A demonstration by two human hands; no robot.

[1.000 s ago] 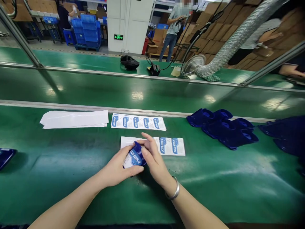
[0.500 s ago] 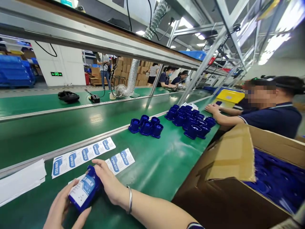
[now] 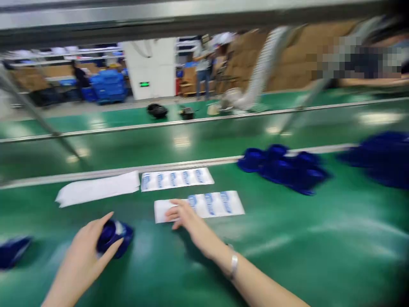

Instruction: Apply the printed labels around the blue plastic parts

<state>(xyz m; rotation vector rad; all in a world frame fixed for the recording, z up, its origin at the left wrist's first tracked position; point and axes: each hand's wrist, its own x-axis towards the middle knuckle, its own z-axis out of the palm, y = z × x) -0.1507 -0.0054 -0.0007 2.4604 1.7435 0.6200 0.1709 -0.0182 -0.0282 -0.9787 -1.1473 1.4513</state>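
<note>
My left hand [image 3: 81, 256], at the lower left, is wrapped round a dark blue plastic part [image 3: 125, 238] low over the green work surface. A small patch of its white label shows. My right hand [image 3: 190, 224], with a metal bangle at the wrist, reaches over the blank left end of a label strip [image 3: 231, 204]. Its fingers are apart and hold nothing I can see; contact with the strip is unclear. Behind lies a second strip of blue-and-white labels [image 3: 177, 179], with white paper sheets [image 3: 99, 189] to its left.
Several blue plastic parts [image 3: 283, 166] stand grouped at the right, with a blurred larger cluster [image 3: 386, 160] beyond. Another blue part [image 3: 12, 252] lies at the far left edge. A metal rail [image 3: 223, 160] runs behind the strips, and a metal beam [image 3: 191, 25] crosses overhead.
The view has swung left; the co-worker at the right and the carton have left it. My right hand has let go of the blue part and moved to the label strip. My left hand keeps the part, now turned.
</note>
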